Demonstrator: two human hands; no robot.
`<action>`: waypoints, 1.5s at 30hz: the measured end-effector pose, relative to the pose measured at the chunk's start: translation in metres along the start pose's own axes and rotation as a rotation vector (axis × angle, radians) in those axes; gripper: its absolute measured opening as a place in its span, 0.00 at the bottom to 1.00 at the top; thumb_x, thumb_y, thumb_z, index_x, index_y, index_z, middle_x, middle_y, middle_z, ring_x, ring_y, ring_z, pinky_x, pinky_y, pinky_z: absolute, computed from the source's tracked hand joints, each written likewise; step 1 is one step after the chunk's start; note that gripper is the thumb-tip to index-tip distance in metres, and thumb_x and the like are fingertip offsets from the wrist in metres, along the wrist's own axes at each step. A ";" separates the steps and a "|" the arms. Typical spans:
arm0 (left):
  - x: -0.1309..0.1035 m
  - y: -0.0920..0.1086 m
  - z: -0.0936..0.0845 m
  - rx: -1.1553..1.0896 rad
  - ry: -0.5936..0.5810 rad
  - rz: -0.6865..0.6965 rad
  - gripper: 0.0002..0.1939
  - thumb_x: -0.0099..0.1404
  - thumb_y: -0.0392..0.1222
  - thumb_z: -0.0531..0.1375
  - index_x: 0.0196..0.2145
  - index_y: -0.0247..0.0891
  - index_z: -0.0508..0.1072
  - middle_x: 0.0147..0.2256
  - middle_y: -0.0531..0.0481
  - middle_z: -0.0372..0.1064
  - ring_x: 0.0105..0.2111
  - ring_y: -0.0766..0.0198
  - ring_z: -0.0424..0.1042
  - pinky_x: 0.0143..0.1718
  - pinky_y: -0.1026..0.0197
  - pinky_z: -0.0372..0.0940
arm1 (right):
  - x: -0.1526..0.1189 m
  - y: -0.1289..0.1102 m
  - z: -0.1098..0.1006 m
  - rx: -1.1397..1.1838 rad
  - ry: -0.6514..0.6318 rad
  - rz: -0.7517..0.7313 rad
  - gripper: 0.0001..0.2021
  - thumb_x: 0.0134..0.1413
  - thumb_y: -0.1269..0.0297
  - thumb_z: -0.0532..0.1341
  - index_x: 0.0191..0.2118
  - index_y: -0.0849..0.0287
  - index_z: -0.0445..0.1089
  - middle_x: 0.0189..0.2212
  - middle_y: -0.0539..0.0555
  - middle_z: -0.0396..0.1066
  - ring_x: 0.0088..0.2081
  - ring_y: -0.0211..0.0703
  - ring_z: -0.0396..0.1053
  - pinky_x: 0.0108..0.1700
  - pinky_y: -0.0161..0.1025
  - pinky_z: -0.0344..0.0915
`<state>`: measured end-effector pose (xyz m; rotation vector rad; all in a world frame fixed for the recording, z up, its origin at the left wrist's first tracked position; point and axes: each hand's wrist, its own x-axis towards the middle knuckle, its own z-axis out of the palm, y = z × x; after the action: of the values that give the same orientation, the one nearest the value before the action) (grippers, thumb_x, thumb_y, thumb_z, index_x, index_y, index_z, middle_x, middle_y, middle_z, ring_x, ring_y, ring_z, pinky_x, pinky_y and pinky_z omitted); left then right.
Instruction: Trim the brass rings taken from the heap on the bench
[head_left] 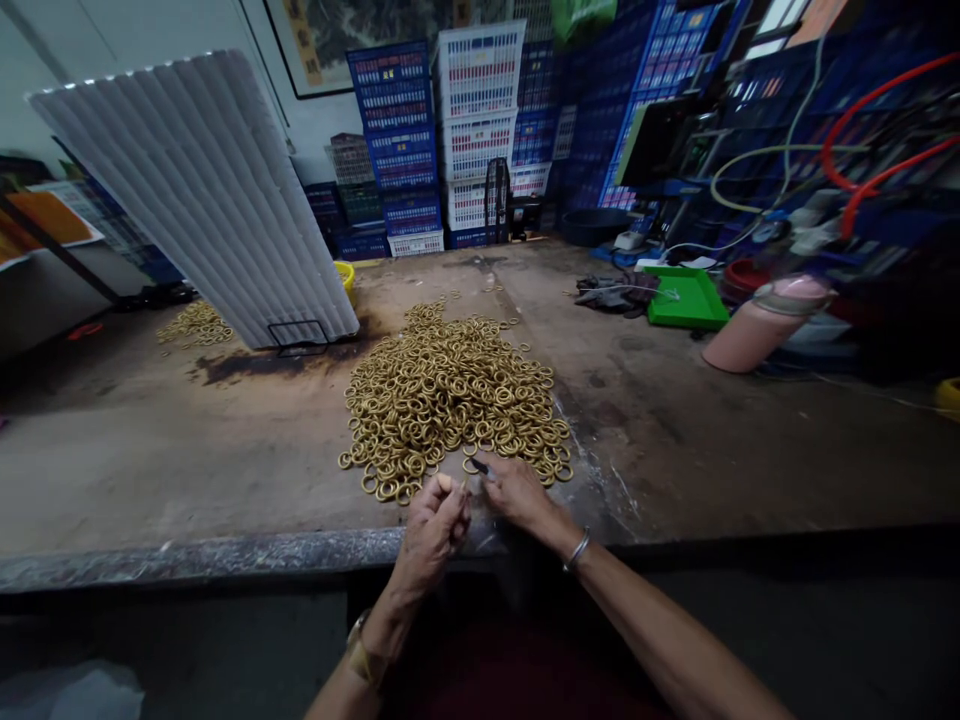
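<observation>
A heap of gold-coloured rings (450, 390) lies on the worktable (247, 480), spreading toward its front edge. My left hand (435, 520) is closed in a pinch just in front of the heap, on what looks like one ring seen edge-on, mostly hidden by the fingers. To its right, my right hand (521, 492) is closed around a small dark pointed tool (481, 467), perhaps a small knife; its tip points left, close to a loose ring (470, 466). Fingers of the right hand cover the rest of that tool.
A tall white corrugated panel (202, 190) leans in a wire stand (298, 338) at left, beside a smaller ring pile (196, 325). At right are a green tray (686, 298), dark gloves (615, 292) and a pink bottle (766, 325). Stacked crates (480, 130) stand behind.
</observation>
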<state>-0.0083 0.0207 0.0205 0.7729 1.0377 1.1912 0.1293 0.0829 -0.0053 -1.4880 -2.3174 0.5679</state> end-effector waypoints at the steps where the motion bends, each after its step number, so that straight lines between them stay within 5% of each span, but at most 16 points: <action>1: -0.002 0.001 -0.001 -0.049 -0.012 -0.024 0.16 0.53 0.52 0.59 0.25 0.38 0.60 0.17 0.59 0.56 0.13 0.77 0.49 0.14 0.72 0.44 | 0.002 0.004 0.002 -0.011 0.014 0.034 0.15 0.46 0.72 0.50 0.40 0.56 0.68 0.30 0.52 0.71 0.31 0.39 0.66 0.32 0.32 0.52; 7: 0.000 -0.004 -0.015 -0.298 0.046 -0.107 0.16 0.51 0.50 0.61 0.26 0.35 0.62 0.30 0.48 0.67 0.19 0.74 0.59 0.15 0.71 0.49 | 0.012 0.002 0.012 -0.085 0.053 0.101 0.09 0.53 0.67 0.51 0.38 0.57 0.66 0.32 0.54 0.71 0.34 0.41 0.67 0.33 0.33 0.53; 15: 0.007 -0.009 -0.026 -0.477 0.010 -0.175 0.13 0.50 0.40 0.62 0.34 0.36 0.65 0.26 0.53 0.64 0.21 0.71 0.63 0.16 0.72 0.53 | 0.017 -0.012 0.012 -0.177 0.013 0.151 0.09 0.53 0.63 0.53 0.41 0.57 0.62 0.39 0.56 0.68 0.40 0.44 0.65 0.36 0.35 0.53; 20: 0.015 -0.014 -0.028 -0.533 0.044 -0.215 0.12 0.49 0.41 0.64 0.25 0.33 0.64 0.26 0.51 0.63 0.23 0.71 0.63 0.15 0.73 0.51 | 0.014 -0.006 0.016 -0.110 0.067 0.107 0.09 0.50 0.68 0.53 0.40 0.57 0.63 0.37 0.54 0.68 0.37 0.41 0.65 0.34 0.34 0.53; 25: 0.021 -0.020 -0.022 -0.334 0.070 -0.093 0.13 0.49 0.42 0.64 0.29 0.35 0.64 0.24 0.54 0.63 0.22 0.72 0.63 0.15 0.73 0.53 | 0.015 -0.005 0.012 0.303 0.052 0.113 0.05 0.44 0.72 0.53 0.29 0.59 0.65 0.24 0.49 0.66 0.27 0.35 0.61 0.29 0.31 0.52; 32: 0.022 -0.025 -0.016 0.194 0.087 0.107 0.18 0.55 0.48 0.58 0.41 0.35 0.65 0.18 0.57 0.62 0.12 0.75 0.57 0.13 0.71 0.51 | 0.012 -0.006 0.004 1.072 -0.197 0.384 0.03 0.39 0.66 0.55 0.23 0.59 0.59 0.14 0.40 0.54 0.13 0.26 0.45 0.15 0.28 0.42; 41: 0.016 -0.022 -0.007 0.231 0.016 0.159 0.14 0.55 0.48 0.58 0.34 0.35 0.70 0.15 0.59 0.55 0.13 0.75 0.49 0.15 0.70 0.46 | 0.007 -0.009 -0.006 1.336 -0.313 0.440 0.09 0.37 0.62 0.59 0.24 0.59 0.58 0.15 0.41 0.56 0.11 0.24 0.46 0.13 0.26 0.43; 45: 0.016 -0.021 -0.006 0.186 0.016 0.101 0.14 0.54 0.50 0.59 0.30 0.36 0.67 0.15 0.60 0.54 0.13 0.76 0.48 0.14 0.70 0.44 | 0.005 -0.010 -0.001 1.295 -0.262 0.404 0.11 0.39 0.57 0.58 0.24 0.59 0.58 0.16 0.42 0.58 0.11 0.25 0.48 0.12 0.26 0.43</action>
<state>-0.0053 0.0309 -0.0046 0.9722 1.1454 1.1988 0.1197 0.0840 0.0007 -1.1441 -1.1405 1.9422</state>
